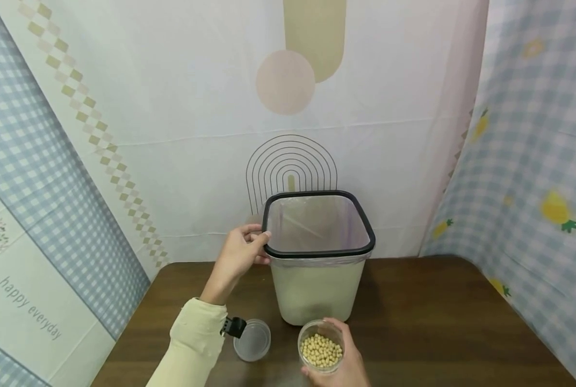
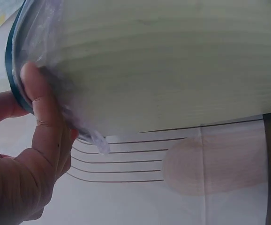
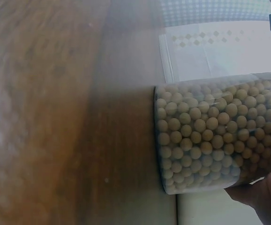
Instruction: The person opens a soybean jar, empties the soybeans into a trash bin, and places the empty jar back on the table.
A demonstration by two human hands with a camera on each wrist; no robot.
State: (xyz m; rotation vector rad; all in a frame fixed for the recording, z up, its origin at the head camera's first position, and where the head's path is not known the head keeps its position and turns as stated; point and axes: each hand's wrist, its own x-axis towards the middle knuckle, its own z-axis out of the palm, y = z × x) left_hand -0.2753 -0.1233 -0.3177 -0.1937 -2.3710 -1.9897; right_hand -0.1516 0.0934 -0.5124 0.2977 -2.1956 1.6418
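Observation:
A pale trash bin (image 1: 317, 290) with a black rim stands upright on the table, a thin clear liner bag (image 2: 44, 33) folded over its edge. My left hand (image 1: 239, 250) pinches the bin's left rim, thumb on top and fingers on the outer side. In front of the bin, my right hand (image 1: 348, 363) holds a clear round jar of soybeans (image 1: 322, 350) from its right side. The jar is uncovered and the beans show through its wall in the right wrist view. Whether its base touches the table I cannot tell.
A clear round lid (image 1: 252, 344) lies flat on the dark wooden table (image 1: 423, 322), left of the jar. A printed cloth (image 1: 196, 134) hangs close behind the bin. Checked cloths hang at the left and right sides.

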